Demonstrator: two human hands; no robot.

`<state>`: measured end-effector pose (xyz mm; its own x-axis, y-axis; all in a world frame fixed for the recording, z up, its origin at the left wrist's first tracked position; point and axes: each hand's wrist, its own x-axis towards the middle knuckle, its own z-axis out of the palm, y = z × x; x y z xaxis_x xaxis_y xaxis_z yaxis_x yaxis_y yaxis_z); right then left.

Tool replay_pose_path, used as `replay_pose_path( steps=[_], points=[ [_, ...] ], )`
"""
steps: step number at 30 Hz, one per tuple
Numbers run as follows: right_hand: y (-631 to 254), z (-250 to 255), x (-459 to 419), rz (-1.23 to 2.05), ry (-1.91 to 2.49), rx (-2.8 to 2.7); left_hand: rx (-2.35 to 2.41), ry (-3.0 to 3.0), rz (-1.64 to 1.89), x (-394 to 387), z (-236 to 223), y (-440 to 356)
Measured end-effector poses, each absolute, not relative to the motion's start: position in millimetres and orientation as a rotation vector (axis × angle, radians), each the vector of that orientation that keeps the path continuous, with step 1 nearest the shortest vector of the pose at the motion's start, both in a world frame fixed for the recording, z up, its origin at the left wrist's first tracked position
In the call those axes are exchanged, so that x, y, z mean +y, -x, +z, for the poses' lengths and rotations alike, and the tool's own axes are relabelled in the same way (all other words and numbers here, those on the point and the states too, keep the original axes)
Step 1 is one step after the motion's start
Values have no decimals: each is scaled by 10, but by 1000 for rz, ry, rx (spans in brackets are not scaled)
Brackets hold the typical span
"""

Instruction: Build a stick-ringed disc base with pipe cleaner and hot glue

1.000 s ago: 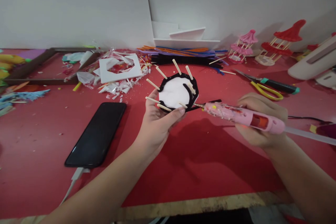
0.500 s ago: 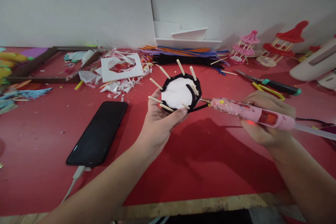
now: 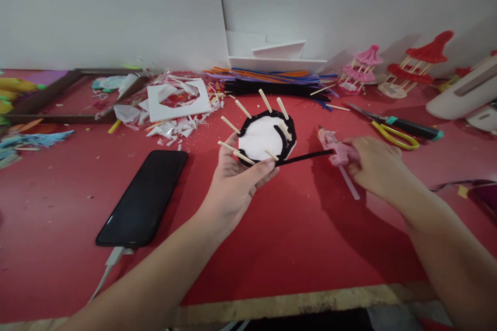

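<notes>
My left hand [image 3: 236, 181] is closed on the near edge of a round white foam disc [image 3: 259, 137], held tilted above the table. Several short wooden sticks [image 3: 265, 100] stand up around its rim. A black pipe cleaner [image 3: 305, 158] runs along the rim, and its loose end sticks out to the right. My right hand [image 3: 373, 163] grips the handle of a pink hot glue gun [image 3: 338, 151]. The gun's nozzle points away from me, apart from the disc, and a clear glue stick [image 3: 349, 182] juts from its back. The pipe cleaner's tip overlaps the gun in view.
A black phone [image 3: 143, 197] on a white cable lies left. Behind are a cut foam sheet [image 3: 155, 108] among scraps and a pipe cleaner bundle [image 3: 267, 87]. At the right are cutters with yellow handles [image 3: 396, 135], a pink model [image 3: 359, 70] and a red model [image 3: 411, 64].
My right hand has pulled the glue gun's tip off the disc's right edge and turned the gun, so its nozzle points away. The disc stays in my left hand, nearly unmoved.
</notes>
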<state>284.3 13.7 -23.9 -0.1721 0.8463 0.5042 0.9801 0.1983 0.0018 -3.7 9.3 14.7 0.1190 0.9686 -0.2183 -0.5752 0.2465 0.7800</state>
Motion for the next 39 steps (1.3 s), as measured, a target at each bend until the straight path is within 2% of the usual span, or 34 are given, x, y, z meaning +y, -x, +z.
replay_pose_path(
  steps=[4,9,16,27,39],
  points=[
    [-2634,-106,46,-469,1682,-1975,856,-581,1219,97,165,23],
    [-2242,143,-95,2,1274,-1996,875,-585,1205,99,170,13],
    [-2180,112,-132,232,1126,-1895,889,-589,1152,78,165,12],
    [-2190,209,-169,106,1054,-1966,893,-603,1126,64,160,7],
    [-2144,194,-208,-16,1182,-1894,887,-752,1046,29,143,4]
  ],
)
